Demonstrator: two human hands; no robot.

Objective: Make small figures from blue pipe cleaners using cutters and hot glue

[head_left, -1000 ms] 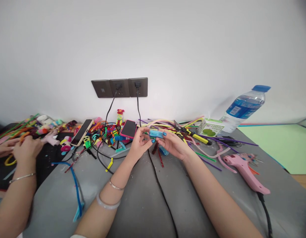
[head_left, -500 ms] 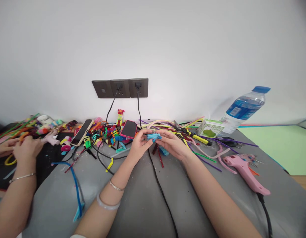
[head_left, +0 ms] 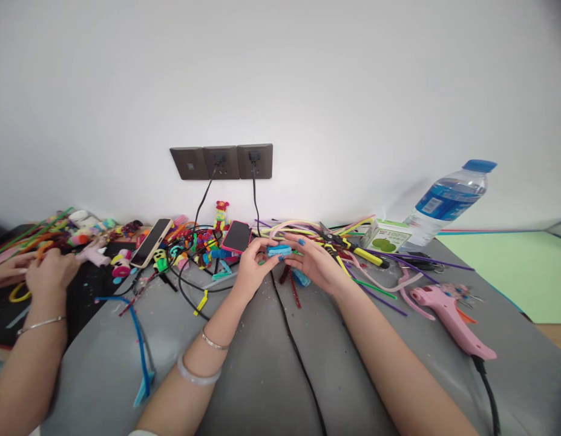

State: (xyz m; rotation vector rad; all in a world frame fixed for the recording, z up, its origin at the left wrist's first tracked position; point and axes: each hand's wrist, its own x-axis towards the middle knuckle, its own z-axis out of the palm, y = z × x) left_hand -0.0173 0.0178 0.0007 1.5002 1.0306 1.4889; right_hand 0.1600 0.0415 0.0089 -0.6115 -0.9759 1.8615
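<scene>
My left hand (head_left: 253, 269) and my right hand (head_left: 314, 263) meet above the grey table mat (head_left: 262, 369), a little in front of the wall. Between their fingertips they pinch a small blue pipe-cleaner piece (head_left: 279, 250), the left hand on its left end, the right on its right end. Another blue fuzzy piece (head_left: 301, 277) lies on the mat just below my right palm. A dark red pipe cleaner (head_left: 293, 295) lies under the hands.
A pink glue gun (head_left: 448, 315) with its black cord lies at right, past yellow-handled pliers (head_left: 353, 245), a green box (head_left: 388, 235) and a water bottle (head_left: 446, 197). Two phones (head_left: 237, 236) and a heap of coloured bits sit by the wall sockets (head_left: 223, 161). Another person's hands (head_left: 46, 272) work at far left.
The blue piece has been turned and lowered slightly between my fingertips. My right fingers have shifted over its right end. The other person's hands have barely moved.
</scene>
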